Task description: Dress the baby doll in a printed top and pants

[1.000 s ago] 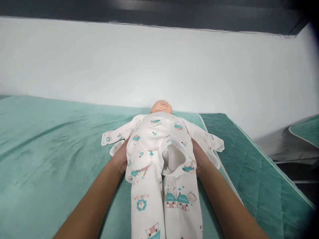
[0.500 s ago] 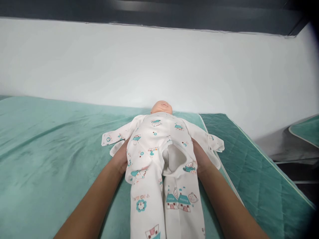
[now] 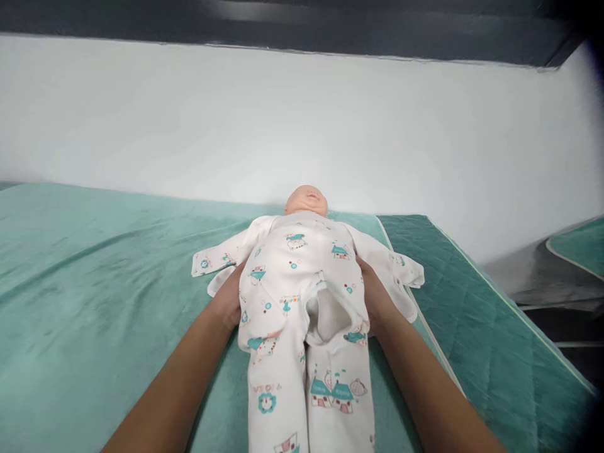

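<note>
Baby doll [image 3: 307, 200] lying face-up on teal bedsheet [image 3: 113, 314], head near white wall [image 3: 302, 113], printed open-crotch outfit [image 3: 287, 280] covering it below neck. Left hand [image 3: 229, 302] and right hand [image 3: 375, 296] flanking torso; fingers hiding behind fabric, cannot tell whether spread or pinching. Judging risks: uneven pull twisting outfit; push toward wall bumping head; loose sleeves [image 3: 221, 255] snagging on wrists.
</note>
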Demonstrator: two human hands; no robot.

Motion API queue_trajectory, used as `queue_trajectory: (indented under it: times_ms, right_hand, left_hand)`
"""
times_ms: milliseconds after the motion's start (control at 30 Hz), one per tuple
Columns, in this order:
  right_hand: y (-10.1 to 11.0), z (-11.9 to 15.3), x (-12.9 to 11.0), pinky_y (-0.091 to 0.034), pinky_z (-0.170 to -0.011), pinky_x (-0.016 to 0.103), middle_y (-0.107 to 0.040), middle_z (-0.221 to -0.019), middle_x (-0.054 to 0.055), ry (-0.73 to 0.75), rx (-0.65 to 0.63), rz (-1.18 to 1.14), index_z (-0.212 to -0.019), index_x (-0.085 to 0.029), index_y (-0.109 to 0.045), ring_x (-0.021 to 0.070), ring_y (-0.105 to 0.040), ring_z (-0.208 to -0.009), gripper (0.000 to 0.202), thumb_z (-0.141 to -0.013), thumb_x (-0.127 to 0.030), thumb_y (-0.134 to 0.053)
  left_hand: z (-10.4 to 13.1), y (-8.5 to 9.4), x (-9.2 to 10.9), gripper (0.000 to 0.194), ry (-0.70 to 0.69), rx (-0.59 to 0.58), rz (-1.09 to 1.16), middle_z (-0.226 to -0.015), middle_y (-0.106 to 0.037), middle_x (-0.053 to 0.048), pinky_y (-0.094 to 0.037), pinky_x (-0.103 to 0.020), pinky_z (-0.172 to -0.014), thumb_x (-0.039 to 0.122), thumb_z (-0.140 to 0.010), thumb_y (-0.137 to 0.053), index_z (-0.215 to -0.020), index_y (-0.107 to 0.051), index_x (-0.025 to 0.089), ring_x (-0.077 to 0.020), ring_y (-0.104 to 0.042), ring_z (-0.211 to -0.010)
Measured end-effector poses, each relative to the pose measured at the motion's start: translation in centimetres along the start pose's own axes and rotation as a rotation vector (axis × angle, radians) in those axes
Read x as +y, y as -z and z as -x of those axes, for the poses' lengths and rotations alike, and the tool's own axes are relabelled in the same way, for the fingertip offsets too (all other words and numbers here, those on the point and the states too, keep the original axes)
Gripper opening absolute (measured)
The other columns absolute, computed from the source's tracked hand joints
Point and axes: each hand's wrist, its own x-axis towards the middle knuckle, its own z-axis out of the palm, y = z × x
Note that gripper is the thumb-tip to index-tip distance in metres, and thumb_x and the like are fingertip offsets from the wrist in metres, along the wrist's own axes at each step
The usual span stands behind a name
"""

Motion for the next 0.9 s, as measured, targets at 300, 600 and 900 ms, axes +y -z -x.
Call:
queue_trajectory:
  times_ms: [300, 600, 900]
  right_hand:
    - [0.8, -0.6, 1.0, -0.053, -0.09, 0.042, -0.077, -0.091, 0.003, -0.084, -0.04, -0.106, -0.082, -0.025, -0.075, 0.0275, -0.069, -0.093, 0.021, -0.062, -0.02, -0.078]
    - [1.2, -1.0, 1.7, -0.054, -0.086, 0.039, -0.077, -0.095, 0.003, -0.087, -0.103, -0.149, -0.094, -0.024, -0.075, 0.0253, -0.07, -0.09, 0.03, -0.064, -0.021, -0.078]
    - [0.6, -0.6, 0.9, -0.052, -0.093, 0.043, -0.076, -0.106, 0.005, -0.062, -0.115, -0.085, -0.097, -0.027, -0.074, 0.0289, -0.066, -0.105, 0.03, -0.071, -0.041, -0.076]
  left_hand:
    - [-0.8, 0.9, -0.5, 0.035, -0.063, -0.044, -0.04, -0.078, -0.077, -0.004, -0.056, -0.033, -0.083, 0.021, -0.069, -0.075, -0.104, -0.074, 0.019, -0.0275, -0.072, -0.092]
    - [-0.6, 0.3, -0.5, 0.026, -0.072, -0.014, -0.02, -0.075, -0.075, -0.003, -0.056, -0.031, -0.081, 0.019, -0.07, -0.072, -0.096, -0.075, 0.02, -0.0273, -0.072, -0.095]
    - [-0.2, -0.3, -0.3, 0.025, -0.061, 0.016, 0.02, -0.076, -0.075, -0.003, -0.058, -0.03, -0.076, 0.018, -0.068, -0.073, -0.093, -0.073, 0.02, -0.0273, -0.071, -0.095]
